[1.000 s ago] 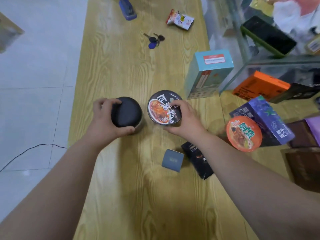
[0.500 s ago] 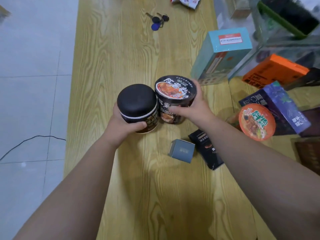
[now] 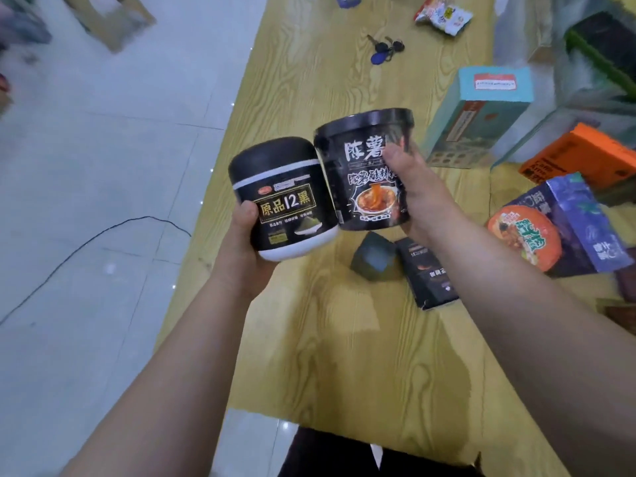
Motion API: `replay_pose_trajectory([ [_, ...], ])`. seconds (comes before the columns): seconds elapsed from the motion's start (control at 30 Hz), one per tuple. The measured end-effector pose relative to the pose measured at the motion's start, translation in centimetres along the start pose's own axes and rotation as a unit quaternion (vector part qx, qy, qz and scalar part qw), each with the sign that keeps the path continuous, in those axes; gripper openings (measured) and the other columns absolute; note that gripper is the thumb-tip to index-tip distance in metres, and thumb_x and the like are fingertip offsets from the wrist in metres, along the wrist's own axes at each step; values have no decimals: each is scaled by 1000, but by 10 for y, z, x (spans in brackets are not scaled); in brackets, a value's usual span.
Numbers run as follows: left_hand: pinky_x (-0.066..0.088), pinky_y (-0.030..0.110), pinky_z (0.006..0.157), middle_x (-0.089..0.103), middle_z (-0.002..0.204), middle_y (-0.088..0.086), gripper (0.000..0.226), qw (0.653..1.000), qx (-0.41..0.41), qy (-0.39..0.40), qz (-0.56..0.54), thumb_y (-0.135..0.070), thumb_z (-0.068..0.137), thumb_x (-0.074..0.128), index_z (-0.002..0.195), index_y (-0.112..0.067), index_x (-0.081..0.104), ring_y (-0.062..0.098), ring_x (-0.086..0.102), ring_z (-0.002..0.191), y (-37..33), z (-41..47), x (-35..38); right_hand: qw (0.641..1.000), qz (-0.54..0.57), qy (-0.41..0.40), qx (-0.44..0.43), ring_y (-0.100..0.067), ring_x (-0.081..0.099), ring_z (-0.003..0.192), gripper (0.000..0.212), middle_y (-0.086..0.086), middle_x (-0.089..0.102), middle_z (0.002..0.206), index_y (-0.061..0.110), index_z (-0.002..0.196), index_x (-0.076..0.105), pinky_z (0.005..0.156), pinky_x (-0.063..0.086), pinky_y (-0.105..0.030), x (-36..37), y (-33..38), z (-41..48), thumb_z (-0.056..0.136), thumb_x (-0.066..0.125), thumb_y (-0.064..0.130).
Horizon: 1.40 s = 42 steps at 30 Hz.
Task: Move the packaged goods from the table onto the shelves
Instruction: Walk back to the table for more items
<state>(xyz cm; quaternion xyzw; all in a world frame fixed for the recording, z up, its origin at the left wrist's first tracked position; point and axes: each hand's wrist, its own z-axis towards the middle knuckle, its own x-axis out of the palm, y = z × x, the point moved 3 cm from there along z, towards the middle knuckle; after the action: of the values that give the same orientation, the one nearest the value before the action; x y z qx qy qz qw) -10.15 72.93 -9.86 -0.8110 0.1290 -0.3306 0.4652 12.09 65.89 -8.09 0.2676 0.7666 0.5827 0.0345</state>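
**Both containers raised and tipped toward the camera**

Both containers are now sitting higher above the table than half a second ago. They are also tipping back, so their printed sides, rather than their lids, are facing the camera.

The left hand is gripping the black jar from below and behind. Its thumb is pressing on the left edge of the gold-lettered label, and the remaining fingers are hidden behind the jar. The jar is leaning with its domed black lid up and to the left and its white base toward the wrist.

The right hand is clasping the black noodle cup around its right side. The thumb is lying across the front of the printed wall, and the other fingers are out of sight behind it. The cup is tilting with its wide lid end upward. Its lower left wall is touching the jar's right shoulder.

Both items are hanging in the air over the table's left half, clear of the wood.

Beneath them, a small grey box is lying just beside a black carton. To the right, an orange noodle bowl is leaning against a purple box, with an orange box beyond. A teal box is standing farther back, and a set of keys and a snack packet are lying near the far end.
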Motion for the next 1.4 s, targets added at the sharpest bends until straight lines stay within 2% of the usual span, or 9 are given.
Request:
replay_pose_trajectory([
  [0.17, 52, 49, 96, 61, 137, 18, 94, 992, 34, -121, -29, -68, 68, 79, 140, -13, 53, 38, 57, 127, 19, -111, 12, 994, 30, 96, 35, -26, 71, 105, 42, -2, 74, 111, 25, 124, 54, 96, 54, -52, 23, -19, -63, 87, 63, 41],
  [0.4, 47, 51, 103, 59, 138, 18, 89, 946, 108, -271, -143, -65, 72, 75, 140, -12, 55, 39, 53, 132, 74, -263, 27, 967, 11, 235, 102, -32, 66, 111, 101, -13, 66, 125, 15, 142, 44, 102, 49, -59, 77, -59, -155, 64, 83, 66],
  [0.67, 41, 54, 112, 55, 144, 20, 94, 855, 229, -414, -213, -63, 65, 85, 139, -13, 57, 36, 51, 135, 118, -453, 30, 888, -38, 421, 179, -35, 67, 115, 117, -20, 62, 134, 11, 146, 42, 85, 59, -48, 194, -99, -282, 55, 87, 68],
  [0.77, 47, 51, 106, 58, 141, 19, 90, 795, 285, -478, -243, -58, 63, 88, 137, -13, 60, 37, 53, 133, 146, -540, 36, 847, -63, 491, 196, -35, 67, 115, 109, -19, 63, 133, 11, 146, 42, 86, 58, -49, 241, -119, -351, 61, 86, 64],
  [0.87, 33, 63, 115, 44, 151, 25, 109, 738, 329, -542, -232, -55, 65, 88, 151, -7, 41, 43, 42, 140, 171, -632, 55, 798, -69, 562, 205, -30, 68, 108, 99, -18, 65, 127, 6, 145, 42, 83, 58, -44, 284, -141, -438, 69, 79, 57],
  [1.0, 55, 54, 95, 67, 130, 15, 92, 654, 355, -619, -251, -61, 52, 92, 128, -16, 67, 34, 64, 120, 221, -757, 99, 717, -82, 657, 219, -32, 68, 107, 81, -19, 68, 121, 3, 143, 44, 92, 57, -49, 321, -175, -580, 81, 67, 50],
  [1.07, 50, 55, 101, 59, 138, 21, 104, 606, 390, -647, -250, -58, 57, 92, 140, -8, 56, 38, 57, 127, 246, -818, 129, 679, -87, 691, 232, -35, 66, 111, 82, -23, 65, 126, 3, 141, 47, 101, 51, -56, 330, -193, -655, 78, 68, 51],
  [1.17, 56, 48, 92, 61, 134, 21, 115, 520, 421, -707, -229, -56, 55, 93, 145, -3, 46, 35, 63, 120, 284, -902, 180, 616, -103, 746, 230, -32, 67, 111, 76, -15, 68, 123, 8, 136, 51, 104, 48, -59, 331, -217, -764, 76, 70, 51],
  [1.4, 59, 48, 87, 65, 131, 14, 124, 341, 427, -814, -194, -61, 49, 94, 150, -11, 41, 30, 67, 115, 365, -1045, 304, 463, -141, 850, 209, -36, 60, 124, 94, -11, 60, 138, 25, 143, 46, 106, 43, -64, 308, -250, -978, 68, 73, 76],
])
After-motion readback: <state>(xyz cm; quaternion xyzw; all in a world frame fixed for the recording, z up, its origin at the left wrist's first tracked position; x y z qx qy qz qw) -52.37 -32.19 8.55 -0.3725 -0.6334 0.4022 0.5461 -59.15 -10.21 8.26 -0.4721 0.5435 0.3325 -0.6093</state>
